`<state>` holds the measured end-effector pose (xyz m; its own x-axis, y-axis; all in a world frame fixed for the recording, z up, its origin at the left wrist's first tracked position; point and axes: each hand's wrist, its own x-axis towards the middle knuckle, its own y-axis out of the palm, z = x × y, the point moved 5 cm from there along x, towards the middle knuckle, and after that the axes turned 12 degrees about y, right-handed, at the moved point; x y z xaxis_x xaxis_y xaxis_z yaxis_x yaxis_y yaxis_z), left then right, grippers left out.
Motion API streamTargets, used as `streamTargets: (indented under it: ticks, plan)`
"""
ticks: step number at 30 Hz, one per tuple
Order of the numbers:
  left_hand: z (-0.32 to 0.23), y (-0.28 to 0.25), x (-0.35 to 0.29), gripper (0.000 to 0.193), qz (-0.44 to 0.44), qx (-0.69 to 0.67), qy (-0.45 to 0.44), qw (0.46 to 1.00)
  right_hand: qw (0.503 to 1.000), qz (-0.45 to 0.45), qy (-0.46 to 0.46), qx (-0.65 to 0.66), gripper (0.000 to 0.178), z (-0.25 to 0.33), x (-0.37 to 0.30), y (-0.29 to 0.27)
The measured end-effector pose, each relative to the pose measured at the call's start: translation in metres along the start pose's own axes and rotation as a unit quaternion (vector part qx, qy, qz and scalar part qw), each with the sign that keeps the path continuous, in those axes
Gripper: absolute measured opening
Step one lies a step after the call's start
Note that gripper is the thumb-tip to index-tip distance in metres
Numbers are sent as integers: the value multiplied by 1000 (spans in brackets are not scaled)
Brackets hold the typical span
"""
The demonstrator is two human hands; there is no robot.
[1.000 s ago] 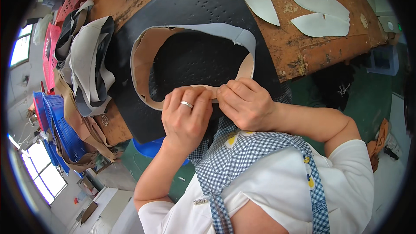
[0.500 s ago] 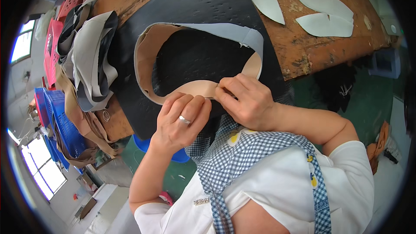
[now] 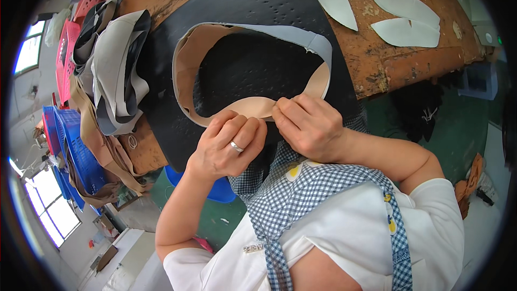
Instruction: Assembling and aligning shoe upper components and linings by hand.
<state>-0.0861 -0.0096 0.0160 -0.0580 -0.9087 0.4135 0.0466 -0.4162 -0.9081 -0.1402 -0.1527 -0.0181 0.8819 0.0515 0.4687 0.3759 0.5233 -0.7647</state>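
A closed loop of leather-like strip (image 3: 189, 70), tan inside and pale grey outside, stands on a black mat (image 3: 269, 2). My left hand (image 3: 229, 143), with a ring on one finger, pinches the near edge of the loop. Close beside it on the right, my right hand (image 3: 307, 126) pinches the same edge. Between the two hands the strip curves with its tan face up. Loose threads show at a seam on the loop's far right. The fingertips of both hands are partly hidden behind the knuckles.
Grey strips (image 3: 116, 64) lie piled at the left of the wooden table (image 3: 398, 73). Tan strips (image 3: 99, 140) hang over blue baskets (image 3: 81, 148). Pink baskets (image 3: 65, 64) stand farther left. White cut pieces (image 3: 406, 31) lie at the far right.
Both hands keep their pinch on the loop's near edge. The loop and the surroundings sit slightly shifted in the picture; little else differs.
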Motion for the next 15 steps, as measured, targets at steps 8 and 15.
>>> streamTargets:
  ticks: [8, 15]
  plan:
    - [1, 4, -8, 34, 39, 24, -6, 999, 1000, -4, 22, -19, 21, 2, 5, 5]
    - [-1, 6, -10, 34, 61, 8, -78, 995, 997, -11, 72, -23, 19, -1, 5, 10]
